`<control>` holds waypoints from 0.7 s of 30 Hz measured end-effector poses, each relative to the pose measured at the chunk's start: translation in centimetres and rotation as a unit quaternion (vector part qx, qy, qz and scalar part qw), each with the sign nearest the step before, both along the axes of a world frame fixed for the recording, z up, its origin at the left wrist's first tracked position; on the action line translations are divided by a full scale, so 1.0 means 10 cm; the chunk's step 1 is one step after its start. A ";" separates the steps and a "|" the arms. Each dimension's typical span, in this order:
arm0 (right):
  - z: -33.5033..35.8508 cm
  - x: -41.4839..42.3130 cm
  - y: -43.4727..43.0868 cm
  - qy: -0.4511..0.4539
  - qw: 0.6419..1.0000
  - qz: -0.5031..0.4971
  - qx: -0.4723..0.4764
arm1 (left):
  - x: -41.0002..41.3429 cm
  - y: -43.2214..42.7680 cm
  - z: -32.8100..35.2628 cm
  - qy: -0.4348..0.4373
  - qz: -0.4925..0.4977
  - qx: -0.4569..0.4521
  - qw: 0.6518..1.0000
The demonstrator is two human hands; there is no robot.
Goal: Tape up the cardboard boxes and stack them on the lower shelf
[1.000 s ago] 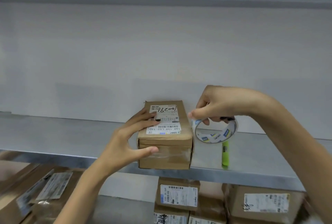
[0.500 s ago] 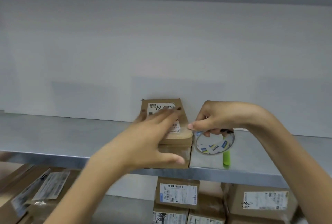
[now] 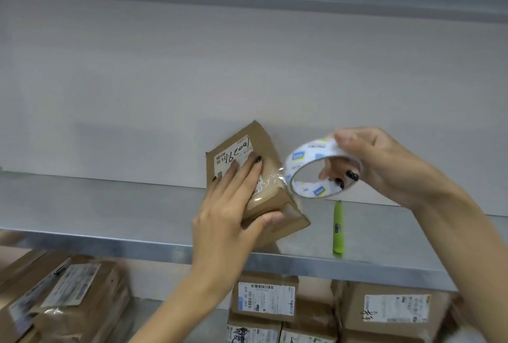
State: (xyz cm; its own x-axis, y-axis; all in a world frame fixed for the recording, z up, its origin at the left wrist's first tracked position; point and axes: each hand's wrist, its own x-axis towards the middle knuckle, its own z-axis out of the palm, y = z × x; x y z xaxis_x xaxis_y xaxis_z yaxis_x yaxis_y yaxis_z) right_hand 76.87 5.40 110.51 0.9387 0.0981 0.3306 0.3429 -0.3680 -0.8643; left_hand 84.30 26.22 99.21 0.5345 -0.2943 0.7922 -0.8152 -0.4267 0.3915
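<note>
A small brown cardboard box (image 3: 270,197) with a white label lies turned at an angle on the metal shelf (image 3: 110,205). My left hand (image 3: 233,205) lies over its top with straight fingers, the thumb against its near side. My right hand (image 3: 384,164) grips a roll of clear tape (image 3: 310,175) just right of the box, fingers through its core. A short stretch of clear tape runs from the roll onto the box's top.
A green utility knife (image 3: 338,228) lies on the shelf right of the box. On the lower shelf stand several labelled cardboard boxes (image 3: 264,301), more at the left (image 3: 63,301) and at the right (image 3: 393,309). A grey wall backs the shelf.
The box has been turned counter-clockwise on the shelf. My left hand slid over its top. My right hand lifted the tape roll and drew tape out across the box.
</note>
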 end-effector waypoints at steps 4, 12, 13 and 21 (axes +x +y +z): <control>0.38 0.10 0.29 -0.027 0.994 0.002 -0.107 | -0.10 -0.21 -0.13 0.154 -0.124 -0.187 0.962; 0.74 0.42 0.79 0.046 0.959 -0.016 -0.279 | 0.28 -0.07 0.20 0.209 -0.265 -0.117 0.934; 0.74 0.45 0.81 0.053 0.955 -0.014 -0.292 | 0.29 -0.09 0.19 0.219 -0.263 -0.132 0.930; 0.79 0.43 0.47 0.144 0.884 -0.068 -0.439 | 0.33 -0.04 0.02 0.139 -0.212 -0.181 0.950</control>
State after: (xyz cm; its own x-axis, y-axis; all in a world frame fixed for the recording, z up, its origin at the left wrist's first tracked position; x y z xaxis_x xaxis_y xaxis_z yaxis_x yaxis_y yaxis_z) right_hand 81.19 10.11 118.39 0.9943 0.0788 -0.0718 0.0567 -0.9612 -0.2700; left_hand 87.59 25.85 99.38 0.6324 -0.2650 0.7279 -0.7272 0.1207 0.6758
